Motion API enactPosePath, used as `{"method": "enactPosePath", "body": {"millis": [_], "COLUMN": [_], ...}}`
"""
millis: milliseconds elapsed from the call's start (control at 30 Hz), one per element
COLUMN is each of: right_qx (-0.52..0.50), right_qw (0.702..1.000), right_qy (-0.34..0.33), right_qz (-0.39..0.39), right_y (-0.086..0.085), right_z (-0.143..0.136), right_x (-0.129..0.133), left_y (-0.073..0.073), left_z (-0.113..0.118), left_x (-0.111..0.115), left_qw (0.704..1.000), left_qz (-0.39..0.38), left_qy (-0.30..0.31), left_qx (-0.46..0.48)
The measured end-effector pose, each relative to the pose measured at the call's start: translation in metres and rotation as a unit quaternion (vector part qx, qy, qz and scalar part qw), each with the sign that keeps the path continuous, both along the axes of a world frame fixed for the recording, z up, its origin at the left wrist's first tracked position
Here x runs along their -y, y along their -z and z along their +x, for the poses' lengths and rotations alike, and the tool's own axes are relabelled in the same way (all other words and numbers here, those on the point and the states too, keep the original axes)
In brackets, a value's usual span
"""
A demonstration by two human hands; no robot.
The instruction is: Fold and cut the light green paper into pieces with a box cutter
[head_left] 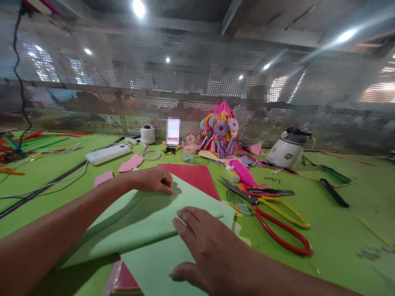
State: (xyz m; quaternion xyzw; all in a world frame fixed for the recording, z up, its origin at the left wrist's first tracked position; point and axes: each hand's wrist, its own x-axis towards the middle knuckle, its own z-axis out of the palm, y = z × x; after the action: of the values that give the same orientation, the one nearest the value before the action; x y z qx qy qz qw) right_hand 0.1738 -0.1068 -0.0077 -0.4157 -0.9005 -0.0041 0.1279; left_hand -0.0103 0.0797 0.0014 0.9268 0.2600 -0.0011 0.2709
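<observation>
A large sheet of pale green paper (145,220) lies folded in front of me, its fold running across under my right hand (206,242). That hand rests flat on the sheet, fingers stretched out along the fold and the thumb spread away. My left hand (154,179) sits on the far part of the paper with its fingers curled closed against it. Whether those fingertips pinch the sheet is hidden. Underneath is a red folder or board (197,174), showing beyond the paper's far edge and again at the near left.
To the right lie large scissors (256,201) with red and yellow handles, a second pair (271,192), bright pink yarn (242,172) and a black-handled tool (335,193). Farther back stand a colourful tasselled paper craft (220,127), a white kettle (286,150), a glass (188,150) and a power strip (108,155).
</observation>
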Motion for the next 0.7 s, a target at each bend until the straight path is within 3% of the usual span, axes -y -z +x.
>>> {"method": "enactPosePath", "body": {"millis": [300,500,700], "right_qx": [0.006,-0.004,-0.027], "right_qw": [0.998,0.997,0.993], "right_qy": [0.005,0.005,-0.004], "right_qz": [0.057,0.082,0.113], "right_y": [0.006,0.015,0.025], "right_z": [-0.006,-0.009,-0.009], "right_x": [-0.002,0.000,-0.002], "left_y": [-0.015,-0.011,-0.011], "left_z": [-0.003,-0.004,0.013], "left_x": [0.011,0.015,0.049], "left_qw": [0.996,0.990,0.980], "left_qz": [0.056,0.119,0.183], "left_qy": [-0.037,-0.031,0.078], "left_qx": [-0.062,-0.070,0.026]}}
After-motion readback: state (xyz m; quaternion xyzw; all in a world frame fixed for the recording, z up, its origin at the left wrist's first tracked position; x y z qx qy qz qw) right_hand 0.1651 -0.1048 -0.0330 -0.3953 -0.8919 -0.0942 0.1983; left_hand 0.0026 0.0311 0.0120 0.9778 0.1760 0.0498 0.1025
